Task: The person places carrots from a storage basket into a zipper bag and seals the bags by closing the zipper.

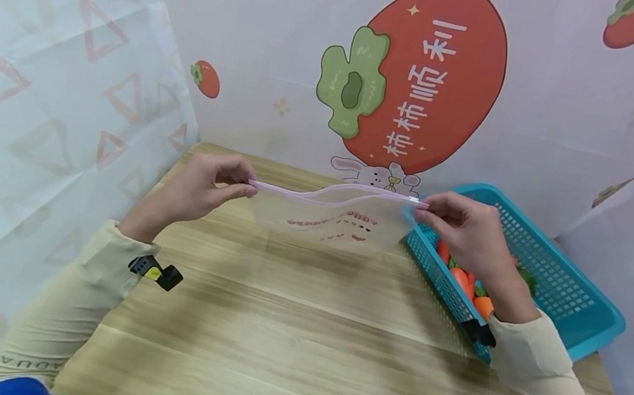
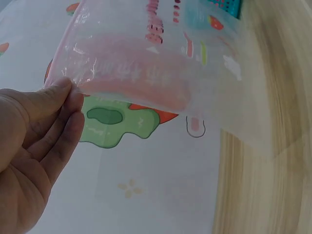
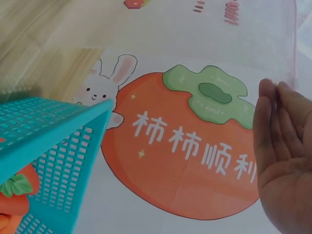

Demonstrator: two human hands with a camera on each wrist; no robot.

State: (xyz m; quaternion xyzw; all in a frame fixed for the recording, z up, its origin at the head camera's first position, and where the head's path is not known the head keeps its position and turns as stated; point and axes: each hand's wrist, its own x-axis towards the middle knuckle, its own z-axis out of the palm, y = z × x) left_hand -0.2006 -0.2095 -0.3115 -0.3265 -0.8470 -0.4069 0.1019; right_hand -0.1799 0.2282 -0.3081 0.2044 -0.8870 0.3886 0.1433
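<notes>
Pinching one bag point(image 1: 338, 221) — left hand point(image 1: 208, 185), right hand point(image 1: 467, 231)

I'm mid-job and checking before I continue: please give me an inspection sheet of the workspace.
Surface: wood-grain tabletop.
Job's things: translucent bag, mouth partly open.
Clutter, other items: turquoise basket at right with vegetable-like pieces; unidentified blue object cut off at bottom left.
Hands: left hand and right hand each pinch a top corner of the bag.
Cables: nothing seen.
Surroundings: white backdrop with printed persimmon and rabbit.
</notes>
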